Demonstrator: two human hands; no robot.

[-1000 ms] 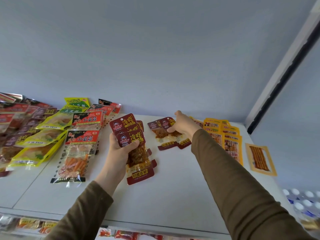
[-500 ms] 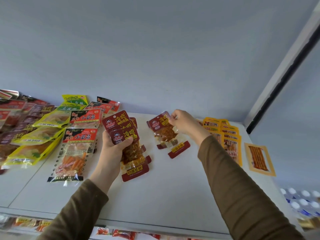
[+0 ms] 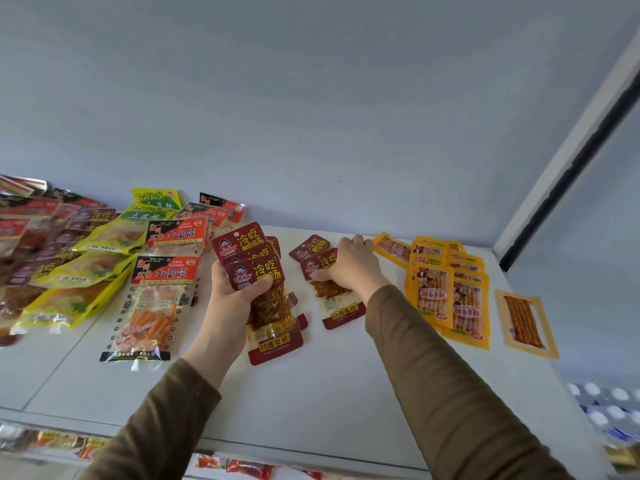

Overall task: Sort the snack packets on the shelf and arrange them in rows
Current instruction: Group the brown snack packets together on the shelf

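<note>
Two dark-red packets (image 3: 320,263) now lie flat on the white shelf (image 3: 311,393); half a second ago I had one lifted. My right hand (image 3: 349,265) presses on them, fingers nearly straight, thumb across the film, gripping nothing. That starts a row between the orange-labelled packets (image 3: 162,271) and the yellow packets (image 3: 450,292). My left hand (image 3: 239,292) still curls round a fanned stack of red packets (image 3: 258,275), thumb on top. All are thin, glossy, rectangular pouches with clear windows, slippery when overlapped.
</note>
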